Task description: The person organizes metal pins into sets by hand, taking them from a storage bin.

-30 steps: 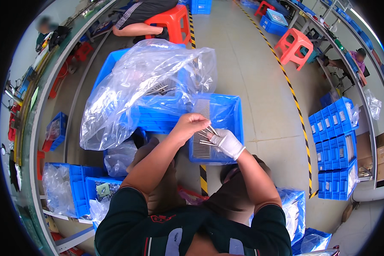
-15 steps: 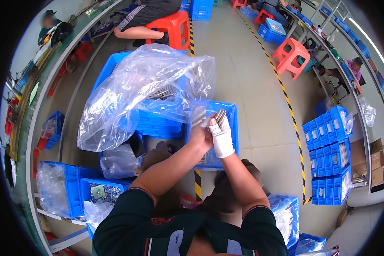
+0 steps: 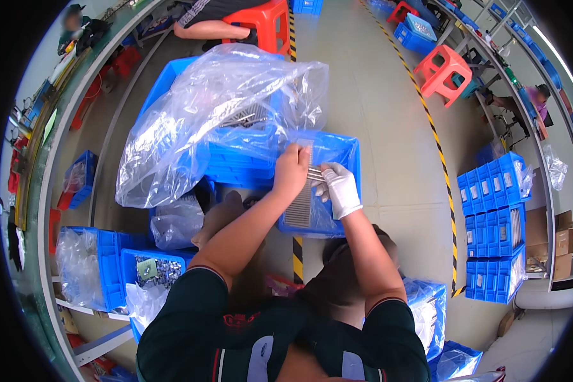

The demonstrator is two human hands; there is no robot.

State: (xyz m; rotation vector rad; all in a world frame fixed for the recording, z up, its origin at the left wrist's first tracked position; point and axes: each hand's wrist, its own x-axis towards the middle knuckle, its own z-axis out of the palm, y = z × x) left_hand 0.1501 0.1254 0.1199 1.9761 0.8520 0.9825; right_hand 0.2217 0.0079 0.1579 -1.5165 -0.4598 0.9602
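Several slim silvery metal rods [image 3: 315,174] lie crosswise between my two hands, over a blue plastic crate [image 3: 356,159]. My bare left hand [image 3: 291,172] is closed on their left ends. Wearing a white glove with bare fingertip areas, my right hand [image 3: 341,191] grips the right ends between thumb and fingers. Below the hands, a neat row of stacked rods [image 3: 297,213] fills the left part of the crate. Clear plastic film lines the crate's right part. My left hand hides some of the row's upper part.
A stack of blue crates [image 3: 235,165] under a large clear plastic bag [image 3: 172,140] stands ahead left, with loose rods on top. A crate of small metal parts [image 3: 165,270] sits lower left. Stacked crates [image 3: 490,223] and a red stool [image 3: 444,73] are to the right.
My hands were together with the rods pointing up and away; now they are apart, with the rods lying sideways between them. The stacked row in the crate shows more. The view has shifted slightly.
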